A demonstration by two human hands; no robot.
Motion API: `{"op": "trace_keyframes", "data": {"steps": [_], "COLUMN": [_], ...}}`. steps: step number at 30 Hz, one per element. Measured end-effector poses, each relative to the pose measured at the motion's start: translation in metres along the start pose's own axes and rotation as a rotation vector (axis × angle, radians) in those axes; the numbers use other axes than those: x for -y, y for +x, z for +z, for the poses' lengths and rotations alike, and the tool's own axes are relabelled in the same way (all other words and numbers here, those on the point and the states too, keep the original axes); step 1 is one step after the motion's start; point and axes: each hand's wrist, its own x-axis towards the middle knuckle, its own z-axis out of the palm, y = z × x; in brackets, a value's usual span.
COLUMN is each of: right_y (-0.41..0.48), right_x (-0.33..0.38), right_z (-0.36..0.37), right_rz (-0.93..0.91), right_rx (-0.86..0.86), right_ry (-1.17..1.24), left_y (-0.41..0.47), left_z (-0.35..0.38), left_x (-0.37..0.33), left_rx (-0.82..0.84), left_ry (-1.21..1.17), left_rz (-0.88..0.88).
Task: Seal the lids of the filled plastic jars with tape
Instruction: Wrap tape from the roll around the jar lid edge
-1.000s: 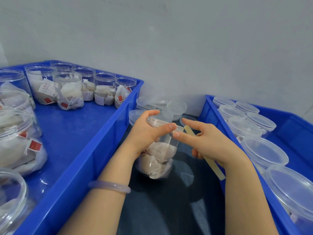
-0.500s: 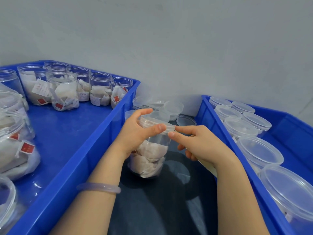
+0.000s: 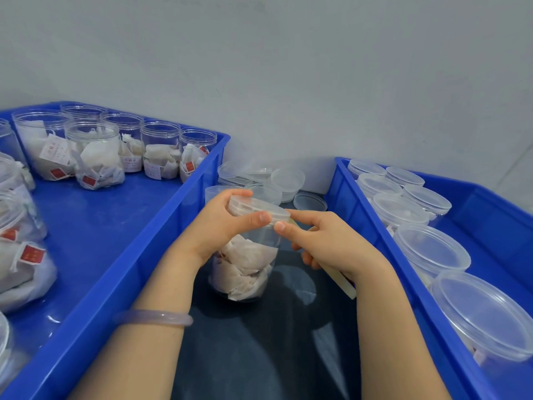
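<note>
A narrow lane of dark surface [image 3: 259,350] runs between the rim of the left blue plastic crate [image 3: 150,255] and the rim of the right blue plastic crate [image 3: 372,235]. Both forearms lie in this lane, each close to the crate wall on its own side, and the surface shows between them in front of the work.

The clear round plastic jar [image 3: 245,272], filled with white paper sachets, stands on the surface in the middle of the lane. It is near the left crate's wall and apart from the right one. Its translucent plastic lid [image 3: 259,207] is on. The left hand [image 3: 222,226] grips the jar by the top, fingers curled over the far side of the lid and thumb on the near rim. The right hand [image 3: 328,243] sets its thumb tip against the lid's rim, just beside the left thumb. Its lower fingers are curled round a pale yellowish strip [image 3: 344,284], which sticks out below the hand towards the right crate. A pale lilac bangle [image 3: 153,317] sits on the left wrist.

Behind the jar, loose translucent lids [image 3: 285,180] are heaped at the far end of the lane. The left crate holds open-topped jars [image 3: 95,154] of sachets with red tags. The right crate holds lidded jars [image 3: 429,249] packed close together. A plain grey wall [image 3: 288,82] stands behind everything.
</note>
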Motion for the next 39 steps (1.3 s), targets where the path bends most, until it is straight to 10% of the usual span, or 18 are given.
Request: {"op": "trace_keyframes", "data": {"steps": [8, 39], "right_y": [0.004, 0.001], "right_x": [-0.002, -0.005], "right_z": [0.001, -0.004], "right_rz": [0.057, 0.077], "right_rx": [-0.062, -0.088], "right_ry": [-0.029, 0.06], "left_y": [0.0, 0.001], "left_z": [0.009, 0.005], "left_x": [-0.014, -0.006], "left_rx": [-0.088, -0.079], "left_ry": [0.271, 0.024], "left_rz": [-0.001, -0.007]}}
